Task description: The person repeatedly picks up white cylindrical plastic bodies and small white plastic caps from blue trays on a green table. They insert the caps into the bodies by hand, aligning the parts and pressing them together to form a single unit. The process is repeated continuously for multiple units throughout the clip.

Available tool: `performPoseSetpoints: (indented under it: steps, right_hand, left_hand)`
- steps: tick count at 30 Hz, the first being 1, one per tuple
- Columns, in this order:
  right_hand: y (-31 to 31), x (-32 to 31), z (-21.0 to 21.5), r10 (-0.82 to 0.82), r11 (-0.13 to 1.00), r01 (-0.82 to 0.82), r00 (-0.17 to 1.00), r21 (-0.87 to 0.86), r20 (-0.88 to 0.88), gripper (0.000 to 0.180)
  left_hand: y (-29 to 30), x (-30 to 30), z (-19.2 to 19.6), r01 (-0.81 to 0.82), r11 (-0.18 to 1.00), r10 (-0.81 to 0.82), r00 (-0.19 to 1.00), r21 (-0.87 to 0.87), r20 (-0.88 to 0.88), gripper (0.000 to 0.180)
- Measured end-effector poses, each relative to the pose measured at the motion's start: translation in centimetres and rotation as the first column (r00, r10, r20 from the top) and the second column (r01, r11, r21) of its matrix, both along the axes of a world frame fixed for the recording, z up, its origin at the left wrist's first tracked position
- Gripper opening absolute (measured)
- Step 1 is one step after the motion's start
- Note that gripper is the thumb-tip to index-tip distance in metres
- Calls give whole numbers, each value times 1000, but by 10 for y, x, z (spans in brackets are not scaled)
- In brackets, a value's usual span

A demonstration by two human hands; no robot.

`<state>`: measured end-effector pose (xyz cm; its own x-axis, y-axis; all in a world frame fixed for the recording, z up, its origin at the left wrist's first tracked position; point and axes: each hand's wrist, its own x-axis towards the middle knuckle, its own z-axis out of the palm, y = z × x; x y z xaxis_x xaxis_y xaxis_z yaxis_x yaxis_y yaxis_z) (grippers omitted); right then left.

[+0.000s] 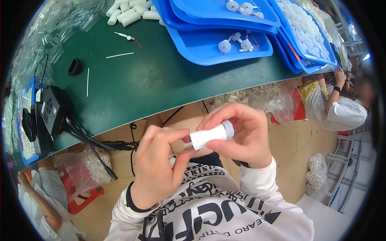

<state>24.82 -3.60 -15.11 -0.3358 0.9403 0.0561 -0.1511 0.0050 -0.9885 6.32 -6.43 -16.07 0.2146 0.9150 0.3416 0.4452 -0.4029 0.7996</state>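
Observation:
A short white plastic cylinder (209,135) with a grey-blue cap end sits between both my hands, below the table edge and above my lap. My right hand (243,134) wraps the capped end with thumb and fingers. My left hand (157,164) pinches a small clear tube piece (185,141) at the cylinder's other end. Both forearms wear white sleeves.
The green table (132,84) carries stacked blue trays (209,44) with white disc parts, white cylinders (128,14), thin white sticks, a black cap (74,66) and a black device with cables (52,110). Clear bags of parts lie under the table. Other people sit at the right (341,108) and lower left (36,205).

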Motion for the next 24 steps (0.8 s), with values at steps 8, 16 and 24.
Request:
performPoseSetpoints:
  steps: [8,16,24]
  right_hand:
    - [5,8,16,94,979,-63,984,-193,153,18]
    - [7,5,8,142,943,-89,979,-320,146,28]
    - [-14,-10,-46,-57,904,-206,810,-375,-583,47]
  left_hand:
    - [-2,0,-4,13,991,10,985,134,-170,36]
    - [2,2,-1,31,991,3,966,129,-260,37]
    - [-5,2,-6,-94,993,93,996,-68,-12,32]
